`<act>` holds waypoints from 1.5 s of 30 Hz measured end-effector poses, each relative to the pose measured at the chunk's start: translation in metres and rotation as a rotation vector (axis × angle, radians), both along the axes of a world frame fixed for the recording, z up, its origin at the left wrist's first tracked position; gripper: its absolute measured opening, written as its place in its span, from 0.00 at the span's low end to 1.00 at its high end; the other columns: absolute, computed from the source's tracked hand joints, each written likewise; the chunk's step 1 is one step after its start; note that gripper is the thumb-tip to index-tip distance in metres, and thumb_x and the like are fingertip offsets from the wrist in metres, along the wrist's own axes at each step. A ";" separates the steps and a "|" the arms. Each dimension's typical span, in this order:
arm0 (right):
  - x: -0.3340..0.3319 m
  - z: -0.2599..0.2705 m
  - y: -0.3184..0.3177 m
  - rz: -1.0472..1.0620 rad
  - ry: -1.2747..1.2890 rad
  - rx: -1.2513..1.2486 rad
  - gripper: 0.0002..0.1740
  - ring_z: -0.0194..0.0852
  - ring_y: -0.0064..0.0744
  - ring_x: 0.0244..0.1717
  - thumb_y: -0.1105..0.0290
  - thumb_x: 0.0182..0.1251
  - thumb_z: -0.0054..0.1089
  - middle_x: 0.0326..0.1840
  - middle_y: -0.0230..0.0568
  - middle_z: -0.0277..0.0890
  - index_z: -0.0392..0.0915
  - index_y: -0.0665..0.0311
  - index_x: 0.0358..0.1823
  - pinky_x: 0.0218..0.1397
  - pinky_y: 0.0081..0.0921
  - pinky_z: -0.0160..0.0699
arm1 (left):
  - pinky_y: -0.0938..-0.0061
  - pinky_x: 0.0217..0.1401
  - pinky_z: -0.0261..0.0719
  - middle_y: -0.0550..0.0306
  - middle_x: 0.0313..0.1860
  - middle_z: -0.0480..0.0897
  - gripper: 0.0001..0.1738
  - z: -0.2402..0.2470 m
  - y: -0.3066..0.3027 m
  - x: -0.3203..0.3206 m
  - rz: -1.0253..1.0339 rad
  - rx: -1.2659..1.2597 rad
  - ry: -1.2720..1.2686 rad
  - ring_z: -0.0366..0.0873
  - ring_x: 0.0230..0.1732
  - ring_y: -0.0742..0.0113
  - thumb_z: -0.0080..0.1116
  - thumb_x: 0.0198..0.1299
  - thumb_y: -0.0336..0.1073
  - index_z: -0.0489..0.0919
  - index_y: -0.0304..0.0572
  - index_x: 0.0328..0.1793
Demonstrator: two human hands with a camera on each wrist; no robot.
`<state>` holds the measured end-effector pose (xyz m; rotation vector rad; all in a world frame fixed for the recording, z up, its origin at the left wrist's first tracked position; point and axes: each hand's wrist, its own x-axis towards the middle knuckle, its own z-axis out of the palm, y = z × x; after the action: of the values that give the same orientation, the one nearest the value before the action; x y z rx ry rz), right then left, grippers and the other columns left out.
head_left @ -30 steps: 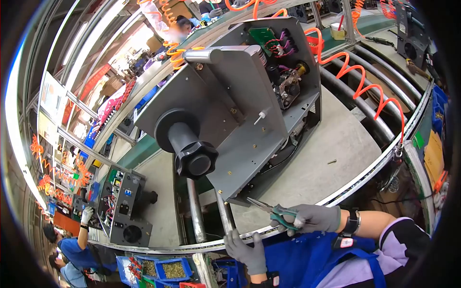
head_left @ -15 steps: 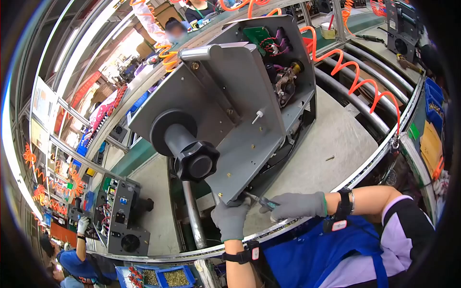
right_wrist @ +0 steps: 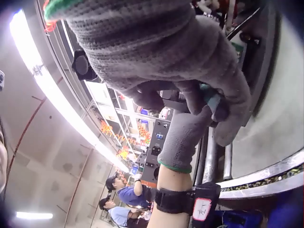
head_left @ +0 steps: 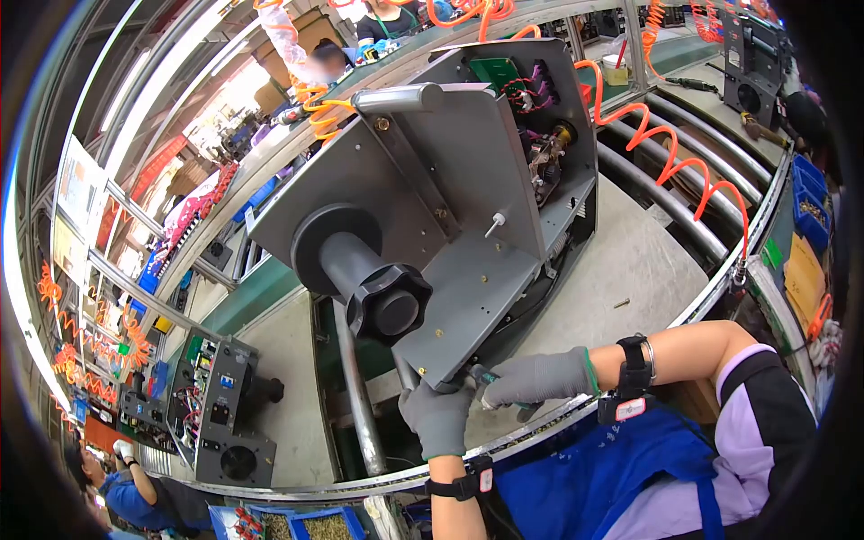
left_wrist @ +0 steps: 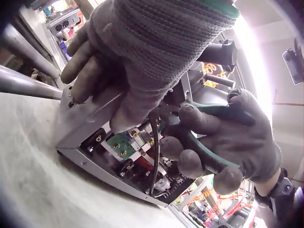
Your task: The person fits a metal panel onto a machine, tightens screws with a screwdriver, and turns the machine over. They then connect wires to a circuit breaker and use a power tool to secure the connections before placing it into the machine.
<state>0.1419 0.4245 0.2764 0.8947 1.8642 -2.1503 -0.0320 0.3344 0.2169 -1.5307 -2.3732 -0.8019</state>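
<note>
A large grey metal machine [head_left: 486, 288] with a black star-shaped knob [head_left: 391, 310] stands tilted on the bench. At its near lower corner my gloved left hand [head_left: 438, 418] grips the housing edge, the fingers over the end panel and the thumb along the side in the left wrist view. My gloved right hand [head_left: 540, 380] holds green-handled pliers [left_wrist: 209, 154], fingers curled round the handles. The plier tips reach in beside my left thumb, near a black cable [left_wrist: 156, 152], and are hidden there. A green circuit board [left_wrist: 121, 145] shows inside the housing.
A loose screw [head_left: 621, 303] lies on the bench top [head_left: 630, 261]. Metal rollers [head_left: 360, 405] run beside it. An orange coiled hose [head_left: 670, 171] hangs at the right. Another machine [head_left: 229, 409] stands at the left, and blue bins of screws [head_left: 328, 525] sit below the bench edge.
My left hand has moved up from the bench edge onto the machine's corner. The pliers have come in beside it, with my right hand moving left and the tips going out of sight.
</note>
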 end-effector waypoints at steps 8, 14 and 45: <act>0.017 -0.057 -0.009 0.111 0.243 0.644 0.26 0.76 0.48 0.54 0.52 0.68 0.53 0.51 0.51 0.72 0.73 0.65 0.58 0.57 0.44 0.77 | 0.63 0.41 0.84 0.55 0.26 0.88 0.21 -0.014 0.000 -0.005 0.095 -0.070 -0.197 0.88 0.32 0.54 0.82 0.36 0.45 0.88 0.44 0.34; 0.018 -0.080 -0.007 0.104 0.345 0.709 0.29 0.74 0.51 0.58 0.47 0.70 0.52 0.56 0.54 0.70 0.72 0.63 0.61 0.62 0.45 0.74 | 0.64 0.41 0.84 0.54 0.27 0.88 0.21 -0.012 -0.001 -0.006 0.058 -0.061 -0.245 0.88 0.32 0.53 0.82 0.36 0.46 0.88 0.44 0.35; 0.014 -0.074 -0.008 0.139 0.267 0.589 0.31 0.76 0.45 0.53 0.45 0.70 0.53 0.48 0.54 0.73 0.73 0.66 0.58 0.51 0.42 0.77 | 0.67 0.43 0.86 0.54 0.31 0.90 0.22 -0.019 0.000 -0.003 0.156 -0.127 -0.293 0.90 0.35 0.57 0.82 0.40 0.46 0.88 0.42 0.39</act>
<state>0.1560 0.4168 0.2023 0.5467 2.6757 -1.7246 -0.0351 0.3348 0.1980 -1.3269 -2.7624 -0.9095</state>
